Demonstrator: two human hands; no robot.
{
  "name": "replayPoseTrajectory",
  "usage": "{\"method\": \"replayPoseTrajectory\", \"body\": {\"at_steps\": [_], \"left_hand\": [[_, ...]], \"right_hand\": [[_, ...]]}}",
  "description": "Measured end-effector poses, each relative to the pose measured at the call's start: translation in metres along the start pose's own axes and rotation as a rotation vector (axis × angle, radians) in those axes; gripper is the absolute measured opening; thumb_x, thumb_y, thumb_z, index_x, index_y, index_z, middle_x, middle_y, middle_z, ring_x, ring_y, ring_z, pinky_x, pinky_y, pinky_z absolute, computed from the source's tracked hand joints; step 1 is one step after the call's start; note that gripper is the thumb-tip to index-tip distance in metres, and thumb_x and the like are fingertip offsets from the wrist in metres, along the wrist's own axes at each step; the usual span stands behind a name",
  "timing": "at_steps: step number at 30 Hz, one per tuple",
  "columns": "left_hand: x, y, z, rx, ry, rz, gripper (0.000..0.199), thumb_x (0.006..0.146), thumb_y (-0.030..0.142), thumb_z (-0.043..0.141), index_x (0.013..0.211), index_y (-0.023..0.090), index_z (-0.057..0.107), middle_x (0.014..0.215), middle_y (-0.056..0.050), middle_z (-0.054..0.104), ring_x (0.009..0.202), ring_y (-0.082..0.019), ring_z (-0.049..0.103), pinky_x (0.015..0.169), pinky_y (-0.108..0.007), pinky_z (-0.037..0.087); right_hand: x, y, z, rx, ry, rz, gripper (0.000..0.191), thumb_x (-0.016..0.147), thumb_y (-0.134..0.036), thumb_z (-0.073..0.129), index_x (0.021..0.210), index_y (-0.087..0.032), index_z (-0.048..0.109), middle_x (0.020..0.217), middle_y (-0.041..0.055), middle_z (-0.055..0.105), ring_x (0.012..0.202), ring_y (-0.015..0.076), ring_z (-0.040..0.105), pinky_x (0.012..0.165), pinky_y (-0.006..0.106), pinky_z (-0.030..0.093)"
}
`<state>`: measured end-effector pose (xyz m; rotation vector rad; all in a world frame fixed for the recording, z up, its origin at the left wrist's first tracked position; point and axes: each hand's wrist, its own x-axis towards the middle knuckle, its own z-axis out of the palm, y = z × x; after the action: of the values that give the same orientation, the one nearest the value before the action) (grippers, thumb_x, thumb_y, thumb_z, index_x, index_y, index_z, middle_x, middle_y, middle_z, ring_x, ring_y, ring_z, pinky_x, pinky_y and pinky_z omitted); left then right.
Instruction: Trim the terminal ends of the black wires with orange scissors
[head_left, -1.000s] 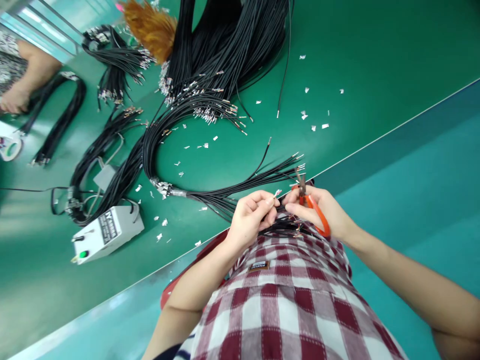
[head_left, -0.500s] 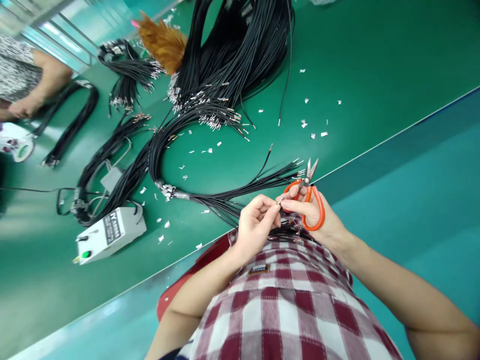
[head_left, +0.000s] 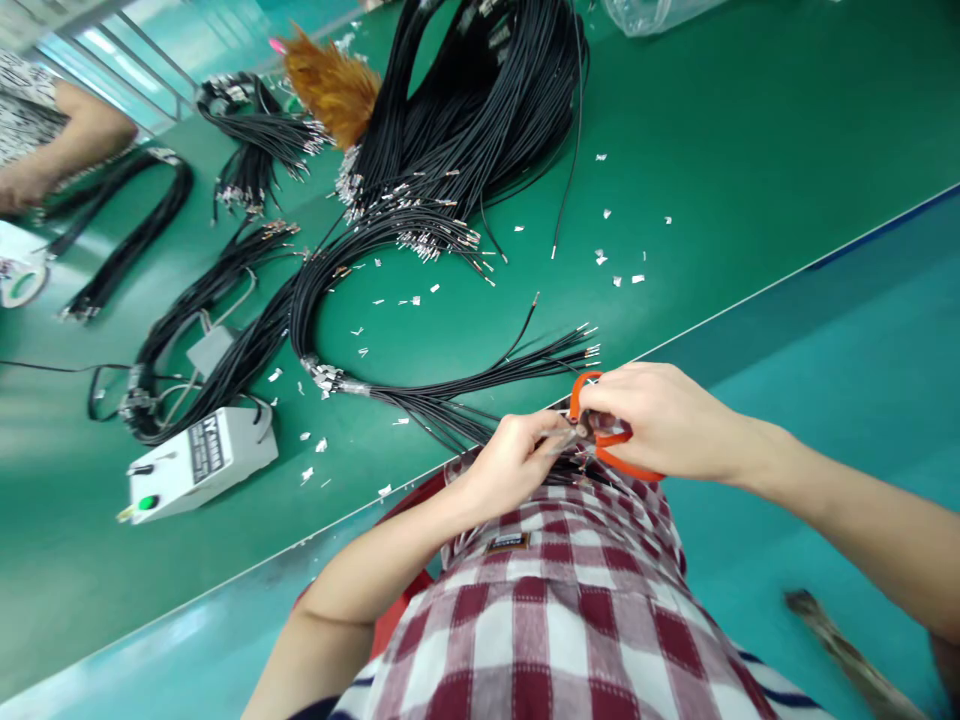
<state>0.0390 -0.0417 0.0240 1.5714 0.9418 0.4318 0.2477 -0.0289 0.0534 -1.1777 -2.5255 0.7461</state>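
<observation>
Head camera view shows two bare hands close together at the near edge of a shiny green table [head_left: 712, 150]. The right hand [head_left: 667, 420] is wrapped around a pair of small scissors with orange loop handles and metal blades [head_left: 613, 440]. The scissors are just past the table edge, and their blades point left, to the fingers of the left hand [head_left: 517, 455]. The left hand has its thumb and pointing finger close together by the blades. It is too small and blurry to tell what, if anything, they pinch.

A bundle of thin black cables with shiny ends [head_left: 465, 385] lies on the table just beyond the left hand. It spreads out to the right like a fan. Both hands are in front of a red and white checked apron [head_left: 540, 620].

Little white scraps [head_left: 637, 279] are dotted about the table. A big heap of black cables [head_left: 517, 120] lies far away, with a fluffy brown feathery thing [head_left: 330, 90] to its left. A white box with a green button [head_left: 206, 465] sits on the left. At the far left is another person's bare arm [head_left: 94, 125].
</observation>
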Motion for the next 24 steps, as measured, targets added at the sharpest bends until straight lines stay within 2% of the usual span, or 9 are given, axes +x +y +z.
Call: {"method": "replayPoseTrajectory", "body": {"at_steps": [4,7,9,11,15,18,19,21,24], "left_hand": [[-0.001,0.004,-0.004,0.010,-0.141,-0.025,0.023,0.093,0.024,0.047,0.080,0.014,0.063,0.075,-0.001,0.062,0.068,-0.015,0.050,0.064,-0.024,0.039],[-0.002,0.006,-0.005,0.029,-0.232,0.006,0.023,0.092,0.020,0.047,0.079,0.014,0.064,0.077,-0.001,0.063,0.071,-0.015,0.052,0.064,-0.023,0.040],[-0.004,0.006,-0.005,0.050,-0.273,0.038,0.023,0.092,0.019,0.047,0.079,0.014,0.066,0.076,-0.002,0.063,0.070,-0.015,0.053,0.065,-0.023,0.042],[-0.007,0.004,-0.005,0.073,-0.272,0.051,0.022,0.093,0.020,0.049,0.081,0.015,0.067,0.073,-0.001,0.063,0.066,-0.014,0.053,0.063,-0.023,0.042],[-0.017,-0.008,-0.003,0.144,-0.128,0.191,0.016,0.094,0.022,0.053,0.086,0.017,0.067,0.079,-0.004,0.069,0.070,-0.014,0.059,0.067,-0.024,0.045],[-0.021,-0.021,0.004,0.266,0.108,0.394,0.012,0.091,0.019,0.057,0.090,0.018,0.069,0.082,-0.009,0.071,0.074,-0.018,0.063,0.073,-0.029,0.048],[-0.021,-0.024,0.007,0.303,0.196,0.412,0.012,0.090,0.018,0.057,0.091,0.019,0.070,0.083,-0.010,0.072,0.074,-0.019,0.064,0.074,-0.031,0.049],[-0.017,-0.024,0.013,0.285,0.333,0.368,0.012,0.090,0.020,0.059,0.092,0.020,0.070,0.083,-0.010,0.072,0.075,-0.019,0.064,0.074,-0.031,0.050],[-0.009,-0.015,0.017,0.030,0.368,0.181,0.011,0.091,0.027,0.060,0.089,0.019,0.069,0.080,-0.006,0.070,0.071,-0.016,0.062,0.068,-0.026,0.049]], "right_hand": [[0.005,-0.010,0.000,-0.101,-0.139,-0.127,0.009,0.082,-0.018,0.056,0.074,-0.021,0.060,0.065,0.0023,0.064,0.058,0.0161,0.052,0.057,0.029,0.026],[0.006,-0.013,0.003,-0.034,-0.177,-0.142,0.009,0.077,-0.014,0.056,0.073,-0.021,0.061,0.063,0.0017,0.063,0.056,0.0153,0.050,0.056,0.029,0.025],[0.005,-0.009,0.006,0.113,-0.205,-0.091,0.010,0.075,-0.013,0.057,0.070,-0.021,0.059,0.060,-0.0007,0.060,0.054,0.0138,0.048,0.054,0.028,0.025],[0.002,0.000,0.013,0.418,-0.250,0.047,0.009,0.073,-0.013,0.058,0.071,-0.021,0.055,0.061,-0.0034,0.058,0.053,0.0120,0.047,0.053,0.026,0.028],[-0.007,0.011,0.043,1.259,-0.315,0.377,0.021,0.066,-0.017,0.067,0.075,-0.021,0.048,0.066,-0.0053,0.062,0.057,0.0104,0.051,0.054,0.023,0.035],[-0.018,0.000,0.070,1.680,-0.252,0.505,0.031,0.060,-0.018,0.072,0.075,-0.022,0.044,0.061,-0.0060,0.058,0.055,0.0103,0.050,0.054,0.023,0.034],[-0.022,-0.004,0.076,1.743,-0.277,0.486,0.031,0.061,-0.019,0.072,0.077,-0.022,0.045,0.060,-0.0050,0.059,0.055,0.0108,0.050,0.055,0.024,0.036],[-0.031,-0.009,0.081,1.806,-0.200,0.471,0.032,0.066,-0.025,0.073,0.080,-0.022,0.045,0.061,-0.0045,0.058,0.054,0.0107,0.047,0.055,0.024,0.034],[-0.046,0.002,0.077,1.507,0.071,0.446,0.037,0.067,-0.036,0.077,0.076,-0.023,0.043,0.065,-0.0017,0.060,0.059,0.0138,0.050,0.059,0.028,0.040]]}}
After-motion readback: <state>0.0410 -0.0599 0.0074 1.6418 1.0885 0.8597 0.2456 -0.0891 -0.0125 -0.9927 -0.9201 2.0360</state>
